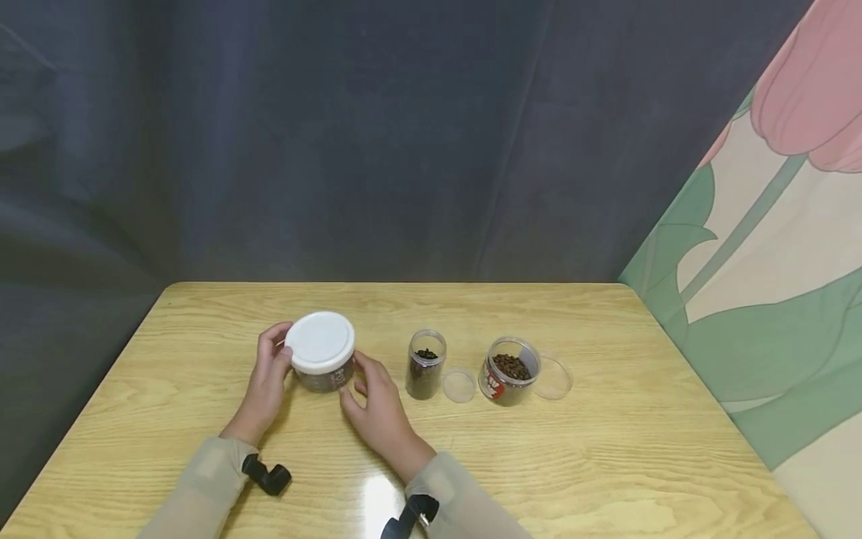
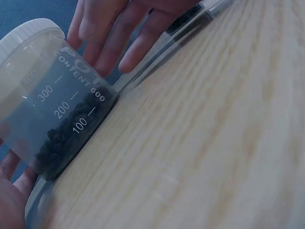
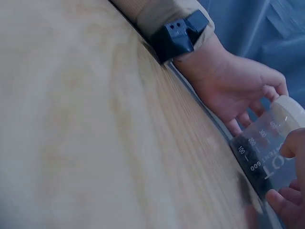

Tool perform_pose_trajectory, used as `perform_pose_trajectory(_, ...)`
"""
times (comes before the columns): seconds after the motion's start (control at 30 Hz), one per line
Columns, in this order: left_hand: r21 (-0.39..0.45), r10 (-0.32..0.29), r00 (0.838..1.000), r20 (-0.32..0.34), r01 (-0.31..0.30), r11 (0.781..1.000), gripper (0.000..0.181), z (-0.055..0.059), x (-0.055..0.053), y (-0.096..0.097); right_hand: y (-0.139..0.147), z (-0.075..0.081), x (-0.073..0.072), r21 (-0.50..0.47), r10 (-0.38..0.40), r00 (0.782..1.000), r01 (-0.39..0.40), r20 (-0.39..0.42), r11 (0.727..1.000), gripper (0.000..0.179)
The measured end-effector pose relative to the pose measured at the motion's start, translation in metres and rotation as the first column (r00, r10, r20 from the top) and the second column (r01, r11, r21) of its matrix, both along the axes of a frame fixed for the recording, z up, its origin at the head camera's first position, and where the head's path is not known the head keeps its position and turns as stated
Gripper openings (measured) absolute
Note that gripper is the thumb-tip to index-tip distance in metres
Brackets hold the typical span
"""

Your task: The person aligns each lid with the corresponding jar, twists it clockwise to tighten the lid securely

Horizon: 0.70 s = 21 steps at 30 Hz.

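Observation:
A clear plastic jar (image 1: 325, 379) with a white screw lid (image 1: 319, 340) stands upright on the table. Dark beans (image 2: 66, 136) fill its lower part, and the left wrist view shows white measuring marks up to 400 on its wall. My left hand (image 1: 268, 378) holds the jar from the left, thumb and fingers up near the lid. From the right, my right hand (image 1: 382, 419) curves round the jar's side, its thumb low at the front and its index finger farther back.
Right of the jar stands a slim open jar (image 1: 424, 378) of dark beans, with a clear round lid (image 1: 459, 386) lying beside it. Farther right are a wider open jar (image 1: 506, 389) of brown beans with a red label and another clear lid (image 1: 556, 376). A dark curtain (image 1: 377, 150) hangs behind the table.

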<state>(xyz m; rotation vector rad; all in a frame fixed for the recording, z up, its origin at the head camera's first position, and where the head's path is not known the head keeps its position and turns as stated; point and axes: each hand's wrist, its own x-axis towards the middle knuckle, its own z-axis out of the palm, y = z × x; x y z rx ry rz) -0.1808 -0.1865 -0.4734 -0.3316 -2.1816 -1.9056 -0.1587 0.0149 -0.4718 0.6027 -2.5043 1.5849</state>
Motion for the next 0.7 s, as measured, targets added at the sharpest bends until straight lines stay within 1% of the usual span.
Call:
perform_pose_trajectory(0.2,-0.028,0.030,0.999,-0.029,-0.030,0.999,0.042,-0.002,-0.001,-0.001,0.013,0.007,0.016,0.057,0.038,0.996,-0.033,-0.084,0.998,0.057)
perform_pose_trajectory(0.37,-0.007,0.061,0.997,-0.038,-0.061,0.998,0.039,-0.002,0.000,0.003,0.027,0.013,0.028,0.122,0.047,0.990,-0.031,-0.130,0.992,0.053)
perform_pose_trajectory(0.43,-0.008,0.072,0.995,-0.063,-0.073,0.997,0.038,-0.003,0.001,0.004,0.033,0.014,0.032,0.152,0.050,0.987,-0.026,-0.154,0.988,0.050)
perform_pose_trajectory(0.47,-0.015,0.083,0.993,-0.085,-0.084,0.996,0.037,-0.003,0.001,0.005,0.036,0.014,0.034,0.162,0.054,0.984,-0.027,-0.168,0.986,0.048)
perform_pose_trajectory(0.53,-0.023,0.105,0.984,-0.143,-0.109,0.994,0.035,-0.004,0.001,0.006,0.042,0.014,0.037,0.169,0.062,0.978,-0.028,-0.199,0.985,0.046)
perform_pose_trajectory(0.57,-0.024,0.118,0.977,-0.178,-0.124,0.992,0.033,-0.004,0.001,0.007,0.045,0.015,0.038,0.169,0.064,0.974,-0.027,-0.217,0.985,0.045)
perform_pose_trajectory(0.63,-0.029,0.149,0.956,-0.254,-0.161,0.986,0.030,-0.005,0.000,0.009,0.051,0.015,0.039,0.162,0.061,0.966,-0.020,-0.252,0.987,0.043)
perform_pose_trajectory(0.7,-0.038,0.185,0.926,-0.328,-0.209,0.977,0.028,-0.004,-0.002,0.011,0.058,0.015,0.041,0.148,0.055,0.958,-0.013,-0.281,0.989,0.041)
